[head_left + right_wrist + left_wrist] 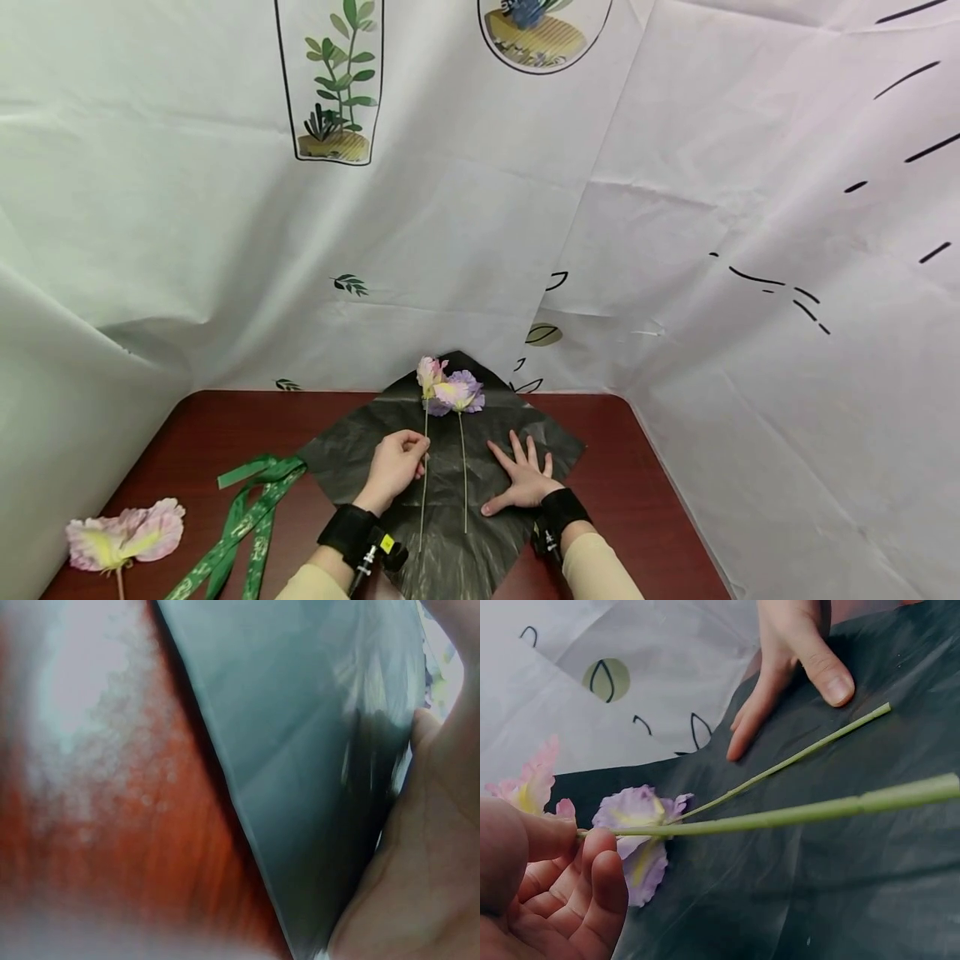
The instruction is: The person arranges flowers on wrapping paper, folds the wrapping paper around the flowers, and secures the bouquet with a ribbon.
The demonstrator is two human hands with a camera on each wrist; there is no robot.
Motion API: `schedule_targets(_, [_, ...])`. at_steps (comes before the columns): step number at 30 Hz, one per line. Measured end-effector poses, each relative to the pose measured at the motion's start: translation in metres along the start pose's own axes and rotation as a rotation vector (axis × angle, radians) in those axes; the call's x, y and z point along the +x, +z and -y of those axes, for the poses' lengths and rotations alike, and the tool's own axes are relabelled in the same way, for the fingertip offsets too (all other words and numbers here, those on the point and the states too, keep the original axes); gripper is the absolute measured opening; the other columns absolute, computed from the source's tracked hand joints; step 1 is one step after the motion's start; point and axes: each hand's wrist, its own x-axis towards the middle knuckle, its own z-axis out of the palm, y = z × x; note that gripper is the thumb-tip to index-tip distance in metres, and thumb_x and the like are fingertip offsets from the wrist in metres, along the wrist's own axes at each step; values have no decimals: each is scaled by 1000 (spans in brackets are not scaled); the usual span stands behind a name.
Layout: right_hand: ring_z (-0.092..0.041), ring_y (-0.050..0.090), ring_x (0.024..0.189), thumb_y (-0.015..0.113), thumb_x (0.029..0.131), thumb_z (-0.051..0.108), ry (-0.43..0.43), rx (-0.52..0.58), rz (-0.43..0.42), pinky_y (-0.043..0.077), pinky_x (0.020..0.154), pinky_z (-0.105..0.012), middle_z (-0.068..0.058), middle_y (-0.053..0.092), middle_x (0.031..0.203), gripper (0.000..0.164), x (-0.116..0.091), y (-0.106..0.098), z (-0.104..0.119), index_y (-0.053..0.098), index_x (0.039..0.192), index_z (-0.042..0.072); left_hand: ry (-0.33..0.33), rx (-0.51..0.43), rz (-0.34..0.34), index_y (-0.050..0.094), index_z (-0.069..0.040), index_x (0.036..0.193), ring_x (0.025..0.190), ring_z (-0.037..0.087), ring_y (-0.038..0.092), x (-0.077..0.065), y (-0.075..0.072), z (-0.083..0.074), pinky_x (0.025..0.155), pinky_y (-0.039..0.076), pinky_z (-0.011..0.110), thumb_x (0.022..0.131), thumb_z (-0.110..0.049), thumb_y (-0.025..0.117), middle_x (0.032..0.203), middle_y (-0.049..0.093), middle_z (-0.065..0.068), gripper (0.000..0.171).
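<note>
My left hand (pixel 396 467) pinches the thin green stem (pixel 795 816) of a pink and yellow artificial flower (pixel 431 375) between thumb and forefinger. Beside it, a purple and yellow flower (pixel 463 392) lies on a black wrapping sheet (pixel 345 450), its stem (pixel 463 475) pointing toward me. To the right of that stem, my right hand (pixel 523 479) rests on the sheet with fingers spread. In the left wrist view the held stem runs across the foreground, over the sheet. The right wrist view shows part of the palm (pixel 412 885) and the sheet's edge over the table.
A green printed ribbon (pixel 258 517) lies loosely folded left of the sheet. Farther left is another pink and yellow flower (pixel 123 537). The dark red table (pixel 630 517) ends at a white printed cloth (pixel 465 217) hanging behind and at the sides.
</note>
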Motion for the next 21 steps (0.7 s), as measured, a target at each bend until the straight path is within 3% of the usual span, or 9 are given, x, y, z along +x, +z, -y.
schedule_targets(6, [-49, -20, 167, 90, 73, 79, 7, -7, 4, -13, 121, -84, -12, -4, 187, 131, 3, 3, -6, 27, 179, 35, 18, -10, 21, 75, 12, 112, 53, 11, 62, 6, 14, 0, 52, 51, 24, 109, -6, 67, 83, 76, 20, 20])
schedule_targets(14, [-49, -17, 168, 89, 73, 80, 13, -18, 2, -11, 122, -84, -11, -4, 187, 131, 5, 5, -7, 27, 179, 35, 15, -36, 31, 75, 12, 111, 52, 10, 62, 12, 24, 4, 50, 50, 24, 109, -4, 66, 78, 75, 9, 19])
schedule_targets(21, [-48, -18, 168, 90, 72, 79, 15, -15, -4, -12, 122, -84, -10, -4, 187, 131, 6, 5, -7, 28, 179, 36, -3, -33, 44, 75, 11, 112, 54, 10, 63, 18, 30, 1, 52, 50, 23, 111, -6, 64, 85, 77, 19, 21])
